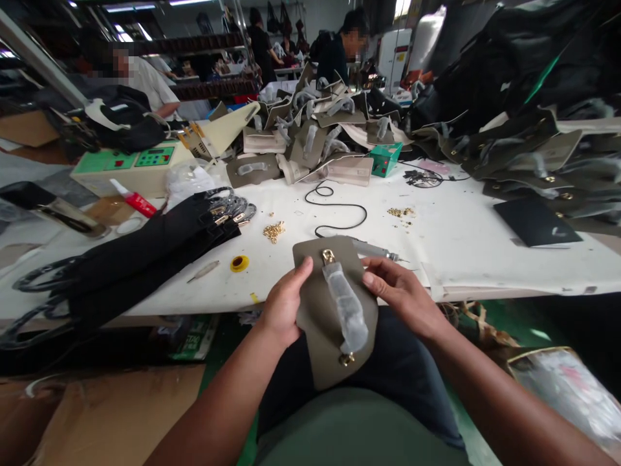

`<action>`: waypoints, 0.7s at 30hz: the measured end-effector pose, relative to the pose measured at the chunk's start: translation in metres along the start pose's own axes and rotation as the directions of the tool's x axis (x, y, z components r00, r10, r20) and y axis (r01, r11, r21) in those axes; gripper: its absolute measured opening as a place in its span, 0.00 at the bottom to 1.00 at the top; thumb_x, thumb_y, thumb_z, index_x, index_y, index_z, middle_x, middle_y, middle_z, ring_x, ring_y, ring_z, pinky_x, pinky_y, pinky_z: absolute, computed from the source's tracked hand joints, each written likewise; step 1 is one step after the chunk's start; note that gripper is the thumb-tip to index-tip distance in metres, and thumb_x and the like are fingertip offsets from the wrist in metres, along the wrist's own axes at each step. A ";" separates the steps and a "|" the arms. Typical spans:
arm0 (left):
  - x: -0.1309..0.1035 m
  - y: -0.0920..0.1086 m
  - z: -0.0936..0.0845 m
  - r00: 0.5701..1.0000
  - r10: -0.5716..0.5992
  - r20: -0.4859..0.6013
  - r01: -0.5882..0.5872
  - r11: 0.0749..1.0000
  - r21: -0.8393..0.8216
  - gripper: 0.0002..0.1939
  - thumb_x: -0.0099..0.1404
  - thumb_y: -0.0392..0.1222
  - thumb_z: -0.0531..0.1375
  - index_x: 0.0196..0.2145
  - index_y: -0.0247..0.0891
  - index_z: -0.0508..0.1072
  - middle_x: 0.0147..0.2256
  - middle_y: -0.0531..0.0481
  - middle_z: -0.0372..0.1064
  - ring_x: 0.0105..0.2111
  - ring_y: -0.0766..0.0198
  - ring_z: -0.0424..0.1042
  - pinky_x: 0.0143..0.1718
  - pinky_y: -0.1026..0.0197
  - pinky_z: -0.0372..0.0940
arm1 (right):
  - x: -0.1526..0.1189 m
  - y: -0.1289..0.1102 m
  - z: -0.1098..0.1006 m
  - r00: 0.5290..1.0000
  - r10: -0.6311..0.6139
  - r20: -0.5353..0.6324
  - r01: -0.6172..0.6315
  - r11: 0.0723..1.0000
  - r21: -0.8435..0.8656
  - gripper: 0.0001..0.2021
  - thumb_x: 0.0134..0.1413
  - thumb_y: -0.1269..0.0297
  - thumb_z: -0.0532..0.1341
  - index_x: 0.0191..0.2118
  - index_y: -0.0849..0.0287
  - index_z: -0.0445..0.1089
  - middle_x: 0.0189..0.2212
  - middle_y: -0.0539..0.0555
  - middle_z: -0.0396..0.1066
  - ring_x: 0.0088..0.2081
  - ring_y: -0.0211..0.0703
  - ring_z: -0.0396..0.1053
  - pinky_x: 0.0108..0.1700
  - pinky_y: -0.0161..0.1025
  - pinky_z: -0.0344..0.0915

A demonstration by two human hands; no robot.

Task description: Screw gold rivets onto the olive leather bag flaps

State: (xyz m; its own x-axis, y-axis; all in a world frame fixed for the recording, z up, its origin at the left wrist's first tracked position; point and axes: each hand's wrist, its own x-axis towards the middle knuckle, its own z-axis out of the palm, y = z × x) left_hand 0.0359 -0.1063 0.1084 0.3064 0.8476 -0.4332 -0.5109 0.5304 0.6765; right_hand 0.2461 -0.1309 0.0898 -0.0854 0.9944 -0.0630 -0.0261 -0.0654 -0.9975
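Observation:
An olive-grey leather panel [315, 323] is held up at the table's near edge, its lower part over my lap. It carries a plastic-wrapped handle [347, 304] with a gold buckle [328, 256] at the top and gold hardware [346, 358] at the bottom. My left hand [287, 301] grips the panel's left edge, thumb on its face. My right hand [400, 291] holds the right edge, its thumb near the handle. Behind the panel lies a grey pen-like tool [373, 251], partly hidden. Small gold pieces [274, 232] are heaped on the table beyond.
Black straps [145, 259] cover the table's left part, near a yellow ring [239, 263] and a pointed tool [202, 272]. A green box [385, 159] stands before piled leather panels [310, 142]. A black booklet [537, 222] lies right. People are in the background.

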 end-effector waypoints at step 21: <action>0.000 -0.048 0.004 0.905 0.378 -0.192 -0.313 0.901 0.299 0.20 0.63 0.55 0.68 0.46 0.39 0.78 0.47 0.47 0.80 0.55 0.52 0.73 0.56 0.58 0.65 | -0.020 0.021 0.024 0.791 -0.608 0.066 0.507 0.593 -0.625 0.10 0.60 0.58 0.70 0.44 0.54 0.75 0.36 0.56 0.76 0.38 0.49 0.71 0.41 0.47 0.67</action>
State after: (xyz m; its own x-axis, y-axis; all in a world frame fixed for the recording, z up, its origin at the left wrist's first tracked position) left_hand 0.0633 -0.1317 0.0784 -0.0704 0.9655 -0.2507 -0.3161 0.2168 0.9236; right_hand 0.2234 -0.1540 0.0707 -0.1174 0.8212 0.5584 0.5641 0.5179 -0.6431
